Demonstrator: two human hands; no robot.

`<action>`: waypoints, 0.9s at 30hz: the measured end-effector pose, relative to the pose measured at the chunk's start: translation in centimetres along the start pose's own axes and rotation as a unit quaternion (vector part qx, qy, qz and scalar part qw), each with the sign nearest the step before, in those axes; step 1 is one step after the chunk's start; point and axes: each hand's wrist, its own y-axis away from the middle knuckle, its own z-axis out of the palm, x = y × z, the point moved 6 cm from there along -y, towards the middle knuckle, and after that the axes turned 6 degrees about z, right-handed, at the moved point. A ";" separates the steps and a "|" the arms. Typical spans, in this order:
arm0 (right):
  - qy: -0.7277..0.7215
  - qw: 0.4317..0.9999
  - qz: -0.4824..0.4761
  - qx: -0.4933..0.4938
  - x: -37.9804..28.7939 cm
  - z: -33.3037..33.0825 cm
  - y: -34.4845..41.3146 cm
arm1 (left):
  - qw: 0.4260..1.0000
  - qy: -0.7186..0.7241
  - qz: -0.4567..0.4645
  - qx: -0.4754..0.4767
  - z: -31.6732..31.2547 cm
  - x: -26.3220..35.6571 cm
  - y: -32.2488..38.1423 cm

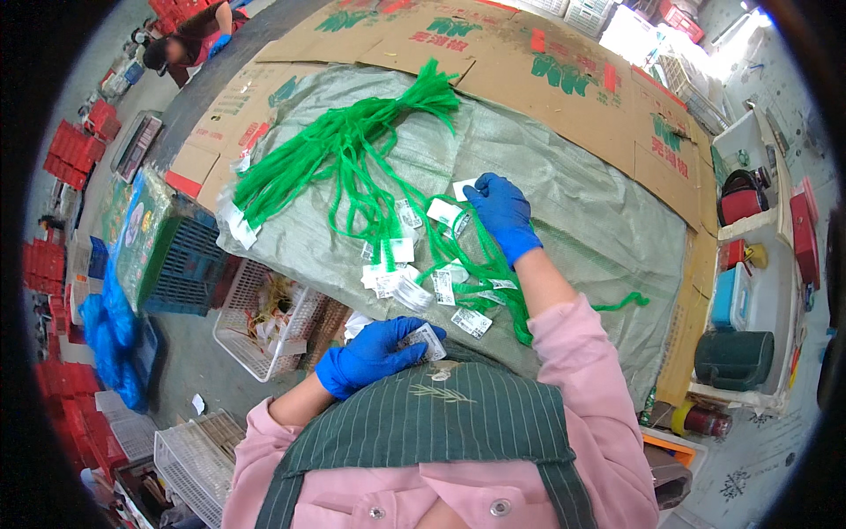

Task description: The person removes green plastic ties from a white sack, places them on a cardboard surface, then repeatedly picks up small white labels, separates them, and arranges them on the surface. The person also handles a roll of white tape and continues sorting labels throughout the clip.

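Note:
My left hand (373, 356), in a blue glove, holds a white printed tag (425, 342) close to the green striped apron. Farther out, my right hand (500, 208), gloved in blue too, pinches the edge of a white tag (464, 190) at the tangle of green mesh. A bundle of green mesh net sleeves (317, 155) lies across the grey-green woven sheet (575, 198), gathered at its far end. Several white printed tags (472, 322) lie among the loose mesh strands, some attached. More white tags (239, 225) sit at the bundle's left end.
Flattened cardboard (502, 66) covers the table's far side. At left stand a white plastic basket (248, 344) with scraps and a blue crate (185, 264). A foam box (753, 225) with containers is at right. Another person (195, 43) bends over at the far left.

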 end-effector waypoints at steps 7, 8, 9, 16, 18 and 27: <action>0.127 0.992 -0.005 0.017 2.3 2.1 -1.5 | 0.998 0.023 -0.001 0.050 -1.6 1.2 1.4; 0.118 0.991 -0.042 0.039 2.2 1.8 -1.2 | 0.997 0.035 0.012 0.070 -2.0 1.3 1.4; -0.009 0.998 -0.046 0.031 2.3 1.5 -0.7 | 0.995 0.045 0.026 0.090 -2.5 1.3 1.4; -0.288 0.934 -0.123 -0.170 -1.2 0.9 6.2 | 0.975 -0.085 0.159 0.132 -5.6 3.1 -0.7; -0.228 0.938 -0.164 -0.204 -2.9 0.9 8.6 | 0.964 -0.164 0.155 0.139 -5.9 3.4 -1.7; -0.432 0.856 -0.034 -0.282 -3.3 1.6 10.9 | 0.986 0.000 0.064 0.156 -4.9 -0.1 -3.3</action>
